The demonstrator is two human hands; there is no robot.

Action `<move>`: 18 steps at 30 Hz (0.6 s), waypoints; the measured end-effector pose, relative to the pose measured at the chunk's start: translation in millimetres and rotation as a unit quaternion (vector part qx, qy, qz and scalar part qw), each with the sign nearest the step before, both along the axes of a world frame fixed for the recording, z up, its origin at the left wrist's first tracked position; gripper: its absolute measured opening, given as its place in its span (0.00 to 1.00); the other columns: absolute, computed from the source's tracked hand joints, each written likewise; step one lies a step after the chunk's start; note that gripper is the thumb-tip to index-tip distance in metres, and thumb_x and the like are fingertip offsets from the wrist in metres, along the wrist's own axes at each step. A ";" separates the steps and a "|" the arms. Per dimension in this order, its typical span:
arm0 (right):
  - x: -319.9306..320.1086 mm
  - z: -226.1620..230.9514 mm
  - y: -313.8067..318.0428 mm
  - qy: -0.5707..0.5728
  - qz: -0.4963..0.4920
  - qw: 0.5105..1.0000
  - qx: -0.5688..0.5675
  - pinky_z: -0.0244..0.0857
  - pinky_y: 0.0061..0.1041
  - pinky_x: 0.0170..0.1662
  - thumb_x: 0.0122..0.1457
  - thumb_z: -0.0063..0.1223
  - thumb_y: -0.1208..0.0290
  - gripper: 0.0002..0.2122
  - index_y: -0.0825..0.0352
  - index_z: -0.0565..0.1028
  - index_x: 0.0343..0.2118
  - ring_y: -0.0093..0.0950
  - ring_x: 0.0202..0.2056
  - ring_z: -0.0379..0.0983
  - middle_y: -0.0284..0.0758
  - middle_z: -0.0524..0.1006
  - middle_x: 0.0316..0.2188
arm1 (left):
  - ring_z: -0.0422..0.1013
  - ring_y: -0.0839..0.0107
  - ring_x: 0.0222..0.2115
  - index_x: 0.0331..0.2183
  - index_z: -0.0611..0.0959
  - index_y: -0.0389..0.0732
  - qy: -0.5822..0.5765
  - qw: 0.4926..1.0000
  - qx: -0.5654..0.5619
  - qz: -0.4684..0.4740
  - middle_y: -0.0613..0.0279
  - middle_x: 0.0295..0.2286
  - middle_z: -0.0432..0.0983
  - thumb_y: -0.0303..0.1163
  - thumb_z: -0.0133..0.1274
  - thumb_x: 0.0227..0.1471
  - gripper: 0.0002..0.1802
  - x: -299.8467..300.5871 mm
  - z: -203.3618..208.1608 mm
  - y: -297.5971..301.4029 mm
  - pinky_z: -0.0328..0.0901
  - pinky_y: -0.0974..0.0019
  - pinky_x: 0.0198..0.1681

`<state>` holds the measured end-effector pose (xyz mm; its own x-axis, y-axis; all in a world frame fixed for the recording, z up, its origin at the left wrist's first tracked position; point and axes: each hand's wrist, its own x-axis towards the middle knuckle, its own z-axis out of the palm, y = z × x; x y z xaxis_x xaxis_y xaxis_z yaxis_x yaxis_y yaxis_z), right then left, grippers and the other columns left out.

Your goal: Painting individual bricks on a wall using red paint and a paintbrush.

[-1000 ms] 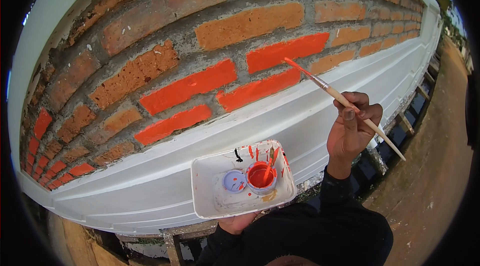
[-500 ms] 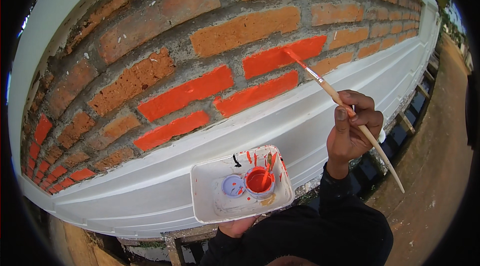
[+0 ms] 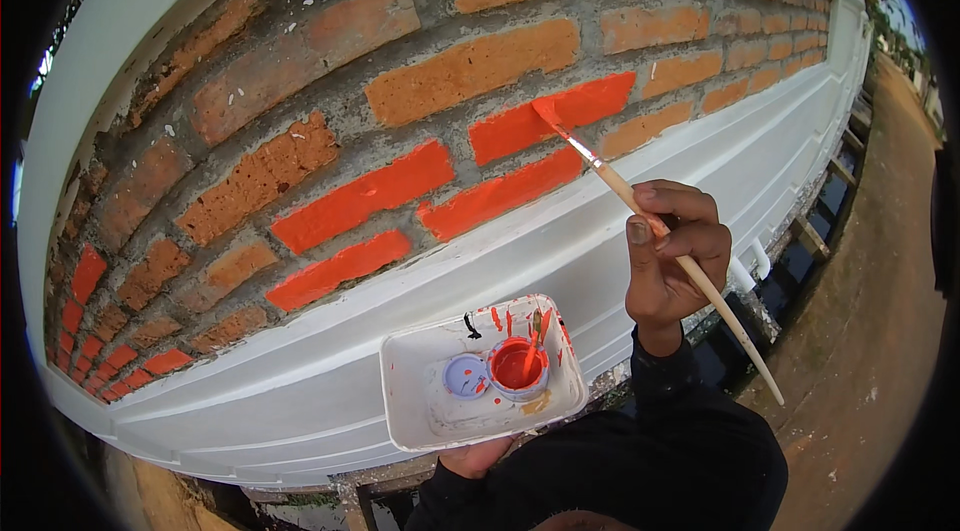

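Note:
Pinched in the fingers of my right hand (image 3: 678, 246) is a long paintbrush (image 3: 625, 189) with a pale wooden handle and metal ferrule. Its red bristles touch a brick coated in wet red paint (image 3: 595, 99). My left hand (image 3: 476, 456) holds a white plastic tray (image 3: 410, 411) from beneath, its fingers mostly hidden under it. Inside the tray stand an open tub of red paint (image 3: 517, 366) and a pale blue lid (image 3: 465, 376) spotted with red. A second, smaller brush (image 3: 536, 336) leans in the tub.
Unpainted orange bricks (image 3: 475, 71) with grey mortar fill the upper wall; several lower bricks (image 3: 365, 196) are red. White moulded trim (image 3: 290, 406) runs below. A white frame (image 3: 110, 81) bounds the left side. A dirt path (image 3: 850, 331) lies to the right, beyond a dark ditch (image 3: 835, 193).
My right hand and the paintbrush have moved left, with the bristles sliding left along the red brick. The tray stays nearly where it was, and the view has shifted slightly.

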<state>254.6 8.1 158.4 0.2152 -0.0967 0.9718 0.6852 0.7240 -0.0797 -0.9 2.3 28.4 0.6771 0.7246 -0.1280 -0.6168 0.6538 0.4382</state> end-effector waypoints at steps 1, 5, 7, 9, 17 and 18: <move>-2.0 0.0 0.5 -0.005 0.012 1.000 0.000 0.77 0.29 0.47 0.57 0.59 0.87 0.13 0.66 0.65 0.34 0.38 0.46 0.77 0.48 0.76 0.41 | 0.55 0.50 0.65 0.62 0.66 0.45 -0.013 1.000 -0.009 -0.003 0.53 0.64 0.58 0.61 0.42 0.59 0.39 -0.8 0.3 0.9 0.48 0.33 0.66; 7.0 1.4 0.2 0.023 -0.022 0.999 0.023 0.76 0.29 0.47 0.58 0.58 0.87 0.13 0.66 0.64 0.34 0.37 0.46 0.77 0.48 0.77 0.42 | 0.57 0.53 0.64 0.61 0.68 0.44 -0.054 0.998 -0.034 -0.010 0.54 0.63 0.61 0.58 0.42 0.60 0.36 -4.1 -0.8 2.4 0.49 0.38 0.68; 16.4 -0.2 -2.6 0.048 -0.031 0.998 0.029 0.75 0.28 0.47 0.58 0.58 0.87 0.13 0.66 0.64 0.34 0.37 0.46 0.77 0.48 0.77 0.41 | 0.55 0.52 0.65 0.62 0.67 0.46 -0.047 0.999 -0.008 -0.012 0.54 0.64 0.59 0.60 0.40 0.60 0.37 -5.1 -4.5 2.4 0.49 0.38 0.68; 19.4 -0.8 -4.4 0.086 -0.040 0.995 0.038 0.74 0.28 0.49 0.58 0.58 0.87 0.13 0.66 0.64 0.34 0.36 0.45 0.77 0.47 0.77 0.41 | 0.55 0.52 0.65 0.62 0.66 0.46 -0.054 0.998 -0.005 -0.018 0.54 0.64 0.58 0.61 0.39 0.60 0.38 -3.6 1.3 1.7 0.48 0.37 0.68; 8.2 2.7 -1.8 0.023 -0.031 0.999 0.018 0.76 0.28 0.47 0.57 0.58 0.87 0.13 0.66 0.64 0.34 0.36 0.45 0.77 0.47 0.76 0.41 | 0.53 0.51 0.66 0.63 0.65 0.46 -0.040 0.999 -0.008 -0.018 0.54 0.65 0.56 0.63 0.39 0.59 0.41 -0.6 3.5 -0.7 0.47 0.34 0.67; 13.7 3.0 -2.1 0.036 -0.049 0.998 0.026 0.75 0.27 0.47 0.58 0.58 0.88 0.13 0.66 0.64 0.34 0.35 0.46 0.77 0.47 0.76 0.42 | 0.53 0.50 0.66 0.63 0.65 0.46 -0.047 0.999 -0.015 -0.017 0.54 0.65 0.56 0.63 0.40 0.59 0.41 -2.1 2.6 -1.4 0.46 0.34 0.67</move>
<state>268.3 6.0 161.4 0.2720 -0.1702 0.9471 0.7461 0.6589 -0.0959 -3.0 0.9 31.0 0.7107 0.6984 -0.0844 -0.6324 0.6868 0.3584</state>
